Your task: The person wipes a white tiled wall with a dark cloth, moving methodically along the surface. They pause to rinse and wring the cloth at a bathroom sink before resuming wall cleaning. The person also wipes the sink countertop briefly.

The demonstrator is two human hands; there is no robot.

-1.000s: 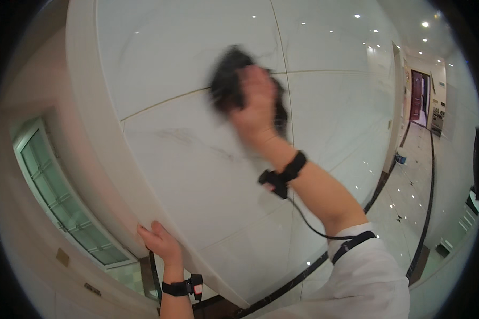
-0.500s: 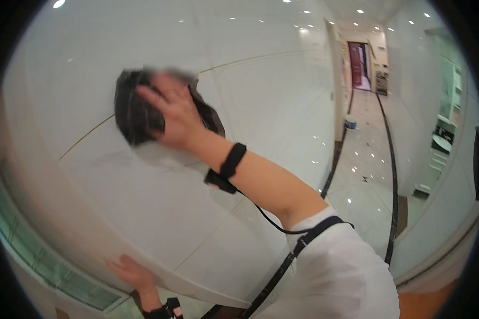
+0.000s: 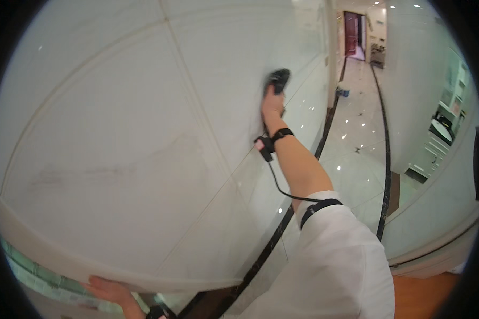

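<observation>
The right hand (image 3: 272, 103) is pressing a dark cloth (image 3: 278, 78) flat against the white marble wall panel (image 3: 117, 143), with the arm now reaching out at full stretch toward the far end of the panel, on the corridor side. The fingers are clenched on the cloth's lower part; the rest of it is standing above the hand, in contact with the stone.

Change from the earlier pictures — half a second ago the cloth was bunched under the palm on the panel's left part, close to the camera; a second ago it was working near the middle, just above a seam. The stroke is therefore travelling sideways along the panel, left to right, and is now arriving close to the panel's far vertical edge. As a judgement, this pass is nearing the limit of the arm's reach.

The left hand (image 3: 109, 291) is bracing on the lower rim of the panel, fingers spread and resting on the edge, grasping nothing. It is staying at that rim in all three pictures, though the view is swinging round it.

A black wrist strap (image 3: 280, 134) with a trailing cable (image 3: 279, 186) is sitting on the right forearm. Beyond, the glossy tiled corridor floor (image 3: 356, 122) is running toward a dark door (image 3: 351, 33).
</observation>
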